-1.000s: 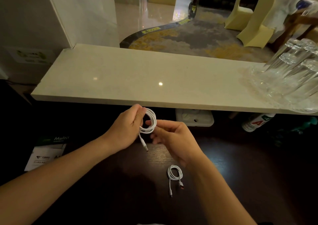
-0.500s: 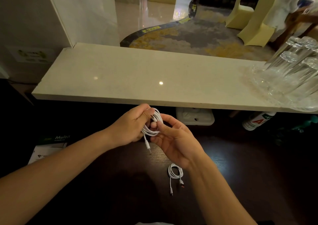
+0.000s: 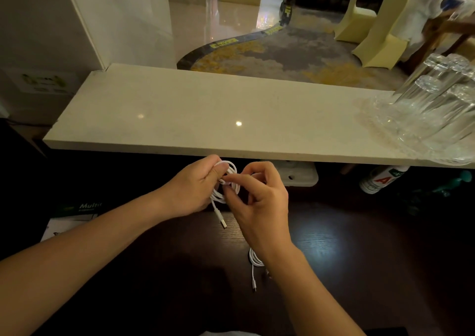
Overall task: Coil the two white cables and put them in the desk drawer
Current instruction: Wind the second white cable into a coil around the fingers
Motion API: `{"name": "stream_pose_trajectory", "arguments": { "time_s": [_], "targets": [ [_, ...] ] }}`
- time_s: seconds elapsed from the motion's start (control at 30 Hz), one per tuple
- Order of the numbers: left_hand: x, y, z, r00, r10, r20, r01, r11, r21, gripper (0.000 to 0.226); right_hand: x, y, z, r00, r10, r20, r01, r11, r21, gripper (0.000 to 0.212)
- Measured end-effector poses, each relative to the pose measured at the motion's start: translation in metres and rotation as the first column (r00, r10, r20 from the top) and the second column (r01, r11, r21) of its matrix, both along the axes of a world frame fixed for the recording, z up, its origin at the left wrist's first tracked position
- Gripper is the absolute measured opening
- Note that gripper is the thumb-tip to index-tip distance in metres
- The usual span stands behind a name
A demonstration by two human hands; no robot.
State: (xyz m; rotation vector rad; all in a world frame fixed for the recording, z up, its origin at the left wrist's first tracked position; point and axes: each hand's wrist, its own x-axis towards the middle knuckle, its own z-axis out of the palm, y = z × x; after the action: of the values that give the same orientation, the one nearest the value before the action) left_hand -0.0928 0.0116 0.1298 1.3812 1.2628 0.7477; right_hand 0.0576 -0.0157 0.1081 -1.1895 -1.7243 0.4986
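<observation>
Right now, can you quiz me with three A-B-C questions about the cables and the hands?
1. Where is the loose cable?
A) on the dark desk
B) on the pale ledge
C) inside a glass

2. How many white cables show?
A) one
B) two
C) four

3. What is the left hand doing?
A) lying flat
B) lifting a glass
C) gripping the held cable

Answers:
1 A: it lies coiled on the desk, partly under the right forearm.
2 B: one is in the hands and one is on the desk.
3 C: its fingers curl round the coil, and the right hand pinches it too.
</observation>
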Motion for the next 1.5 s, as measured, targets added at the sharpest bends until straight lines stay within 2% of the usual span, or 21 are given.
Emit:
{"name": "stream_pose_trajectory", "arguments": {
  "time_s": [0.1, 0.17, 0.2, 0.27, 0.33, 0.37, 0.4, 0.43, 0.47, 0.5, 0.6, 0.73, 0.8, 0.9, 0.97, 1.03, 1.1, 1.2, 1.27, 1.37, 1.5],
  "targets": [
    [-0.006, 0.004, 0.006, 0.982, 0.108, 0.156, -0.094, 0.991, -0.096, 0.035, 0.006, -0.001, 0.007, 0.958, 0.190, -0.215, -0.215, 0.972, -0.096, 0.009],
    [-0.011, 0.006, 0.009, 0.976, 0.119, 0.180, -0.101, 0.989, -0.110, 0.035, 0.011, -0.004, 0.009, 0.885, 0.270, -0.378, -0.333, 0.936, -0.112, 0.010],
    [-0.013, 0.007, 0.009, 0.977, 0.111, 0.184, -0.091, 0.990, -0.112, 0.034, 0.015, -0.005, 0.008, 0.870, 0.303, -0.388, -0.371, 0.922, -0.112, 0.011],
    [-0.014, 0.006, 0.011, 0.983, 0.096, 0.157, -0.082, 0.992, -0.093, 0.032, 0.025, -0.005, 0.001, 0.900, 0.381, -0.214, -0.416, 0.896, -0.156, 0.018],
    [-0.015, 0.006, 0.011, 0.999, 0.043, -0.005, -0.043, 0.999, 0.018, 0.031, 0.038, 0.000, -0.003, 0.902, 0.423, 0.093, -0.392, 0.889, -0.237, 0.034],
    [-0.015, 0.006, 0.010, 0.995, -0.004, -0.100, 0.011, 0.998, 0.068, 0.029, 0.044, 0.004, -0.004, 0.909, 0.400, 0.117, -0.357, 0.892, -0.278, 0.038],
    [-0.014, 0.006, 0.010, 0.984, -0.061, -0.167, 0.077, 0.993, 0.091, 0.027, 0.047, 0.007, -0.002, 0.933, 0.360, 0.021, -0.333, 0.883, -0.330, 0.036],
    [-0.013, 0.005, 0.009, 0.974, -0.114, -0.196, 0.133, 0.987, 0.089, 0.026, 0.047, 0.009, 0.003, 0.939, 0.298, -0.172, -0.343, 0.850, -0.400, 0.029],
    [-0.011, 0.005, 0.009, 0.968, -0.149, -0.201, 0.168, 0.982, 0.080, 0.025, 0.046, 0.012, 0.007, 0.907, 0.235, -0.349, -0.388, 0.791, -0.474, 0.022],
    [-0.007, 0.004, 0.008, 0.967, -0.162, -0.198, 0.179, 0.981, 0.073, 0.024, 0.043, 0.015, 0.010, 0.876, 0.187, -0.444, -0.426, 0.729, -0.536, 0.024],
    [-0.002, 0.002, 0.005, 0.985, -0.123, -0.121, 0.123, 0.992, -0.008, 0.026, 0.036, 0.022, 0.008, 0.862, 0.208, -0.463, -0.485, 0.609, -0.628, 0.019],
    [-0.006, -0.006, -0.003, 0.986, -0.091, 0.138, 0.118, 0.971, -0.206, 0.032, 0.037, 0.019, 0.001, 0.680, 0.129, -0.722, -0.719, 0.312, -0.622, 0.024],
    [-0.007, -0.011, -0.010, 0.969, -0.068, 0.237, 0.138, 0.946, -0.293, 0.033, 0.040, 0.015, -0.007, 0.623, 0.143, -0.769, -0.777, 0.225, -0.588, 0.025],
    [-0.008, -0.018, -0.020, 0.898, -0.018, 0.439, 0.221, 0.881, -0.418, 0.030, 0.040, 0.009, -0.016, 0.506, 0.070, -0.860, -0.847, 0.229, -0.480, 0.023],
    [-0.007, -0.021, -0.027, 0.809, 0.083, 0.583, 0.266, 0.831, -0.488, 0.026, 0.032, 0.002, -0.021, 0.373, -0.108, -0.921, -0.866, 0.316, -0.388, 0.023],
    [0.002, -0.027, -0.037, 0.672, 0.259, 0.693, 0.267, 0.788, -0.554, 0.027, 0.016, -0.006, -0.032, 0.220, -0.350, -0.911, -0.834, 0.417, -0.362, 0.019],
    [0.015, -0.035, -0.051, 0.561, 0.414, 0.717, 0.206, 0.769, -0.605, 0.027, 0.002, -0.013, -0.049, 0.166, -0.454, -0.875, -0.756, 0.511, -0.409, 0.019],
    [0.030, -0.047, -0.069, 0.549, 0.491, 0.677, 0.098, 0.766, -0.635, 0.026, 0.001, -0.020, -0.066, 0.303, -0.474, -0.827, -0.547, 0.624, -0.558, 0.024],
    [0.036, -0.053, -0.076, 0.587, 0.503, 0.634, 0.048, 0.760, -0.648, 0.028, 0.009, -0.022, -0.071, 0.420, -0.474, -0.774, -0.507, 0.584, -0.633, 0.026],
    [0.045, -0.055, -0.091, 0.700, 0.495, 0.515, -0.047, 0.751, -0.659, 0.027, 0.025, -0.024, -0.085, 0.611, -0.461, -0.643, -0.464, 0.450, -0.763, 0.028],
    [0.060, -0.056, -0.128, 0.833, 0.467, 0.298, -0.149, 0.707, -0.691, 0.022, 0.044, -0.035, -0.108, 0.728, -0.491, -0.479, -0.302, 0.397, -0.867, 0.016]
  ]
}}
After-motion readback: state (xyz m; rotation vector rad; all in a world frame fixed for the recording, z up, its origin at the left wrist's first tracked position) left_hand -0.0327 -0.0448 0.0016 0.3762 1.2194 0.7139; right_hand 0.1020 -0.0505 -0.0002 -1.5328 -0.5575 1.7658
